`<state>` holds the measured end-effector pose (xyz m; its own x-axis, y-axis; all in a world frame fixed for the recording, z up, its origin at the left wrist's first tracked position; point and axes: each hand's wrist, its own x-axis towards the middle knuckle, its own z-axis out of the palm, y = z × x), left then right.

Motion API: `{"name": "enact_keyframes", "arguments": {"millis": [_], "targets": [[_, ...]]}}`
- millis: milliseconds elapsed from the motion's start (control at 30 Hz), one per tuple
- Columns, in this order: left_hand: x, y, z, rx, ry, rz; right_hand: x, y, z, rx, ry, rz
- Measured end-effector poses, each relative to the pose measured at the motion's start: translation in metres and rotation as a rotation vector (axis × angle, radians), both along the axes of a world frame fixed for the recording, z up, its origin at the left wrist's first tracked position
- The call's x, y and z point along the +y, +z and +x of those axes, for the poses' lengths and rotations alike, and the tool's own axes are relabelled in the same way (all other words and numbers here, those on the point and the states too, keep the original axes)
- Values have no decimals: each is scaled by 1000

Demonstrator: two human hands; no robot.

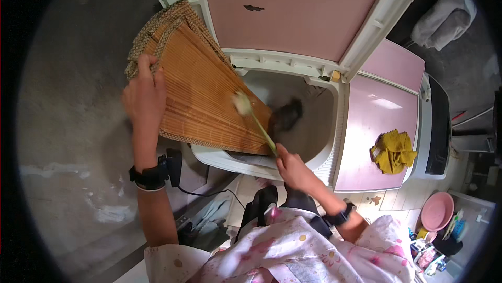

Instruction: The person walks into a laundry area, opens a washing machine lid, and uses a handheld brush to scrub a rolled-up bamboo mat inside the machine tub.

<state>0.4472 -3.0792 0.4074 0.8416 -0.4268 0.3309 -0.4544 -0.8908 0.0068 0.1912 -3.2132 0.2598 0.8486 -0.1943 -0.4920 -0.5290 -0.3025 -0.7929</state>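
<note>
My left hand (147, 95) grips the cloth-edged border of a folded bamboo-slat mat (204, 98), holding it slanted with its lower end over the open tub (313, 126) of a washing machine. In my right hand (294, 167) is the handle of a pale green, long-handled brush (241, 103). The blurred brush head lies against or just over the mat's slats. A dark, blurred thing (290, 113) sits in the tub beside the mat; what it is I cannot tell.
The raised washer lid (290, 12) stands behind the tub. A crumpled mustard cloth (393, 152) lies on the pink cover (376, 126) at right. Grey cloth (447, 16) hangs at upper right. A pink basin (437, 211) is at lower right, and a wall (78, 106) rises at left.
</note>
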Motion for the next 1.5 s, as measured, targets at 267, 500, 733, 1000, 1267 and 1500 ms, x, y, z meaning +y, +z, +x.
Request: {"name": "enact_keyframes", "arguments": {"millis": [267, 500, 733, 1000, 1267, 1500], "targets": [[10, -17, 4, -74, -93, -65, 1, -5, 5, 25, 7, 119], [15, -18, 14, -91, -67, -72, 8, 46, -14, 61, 136, -12], [1, -17, 20, -156, -146, -76, -40, -286, 54, -290, 618, -716], [-29, -18, 15, -109, -293, -247, -144, -491, -8, -695, -44, -1012], [6, -10, 13, -93, -75, -90, -85, -89, 68, 576, 22, 397], [10, -8, 15, -156, -216, -130, -59, 171, 16, 375, 14, 517]]}}
